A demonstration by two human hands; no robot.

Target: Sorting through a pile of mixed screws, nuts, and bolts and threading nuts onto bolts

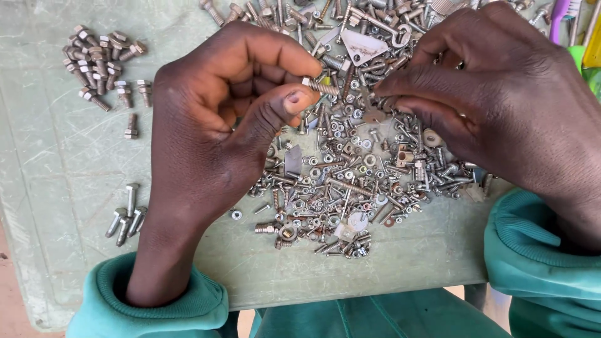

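My left hand (219, 119) is curled over the pale green table (56, 163) and pinches a small threaded bolt (320, 86) between thumb and forefinger. My right hand (494, 94) hovers over a big mixed pile of screws, nuts and washers (350, 181), its fingertips down among the pieces near a flat washer (374, 116). Whether those fingertips grip any piece is hidden.
A sorted heap of hex bolts (100, 62) lies at the upper left, a lone bolt (131, 125) below it, and a small group of longer bolts (127, 216) at the lower left. A triangular metal plate (363, 47) lies in the pile. Coloured items (585, 37) sit at the right edge.
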